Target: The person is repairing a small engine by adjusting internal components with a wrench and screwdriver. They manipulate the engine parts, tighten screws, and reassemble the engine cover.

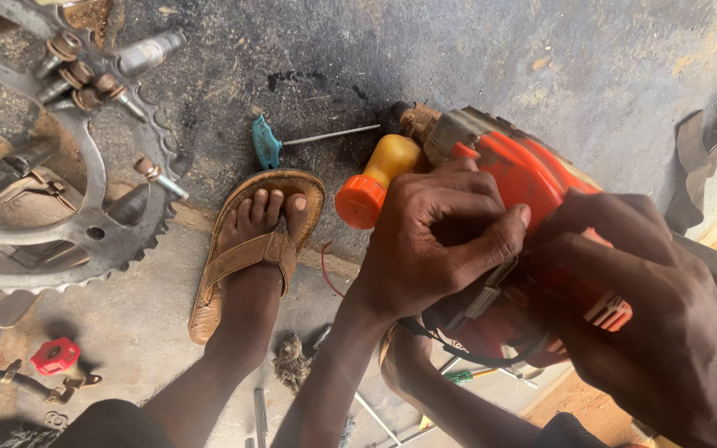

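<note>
Currently both hands grip an orange drill held above the concrete floor.

Left hand (437, 241) wraps the drill (524, 178) at mid-body, fingers curled and thumb pressed on the casing; right hand (657, 307) clasps the rear of the housing, closed firmly around it. Chuck end points up-left, with a yellow side handle (379, 178) projecting beside it. A sandalled foot (259, 241) rests on the floor (541, 66), a T-handle key (292, 141) near its toes. A sprocket (85, 199) lies left; a red knob (56, 355) lies lower left.
</note>
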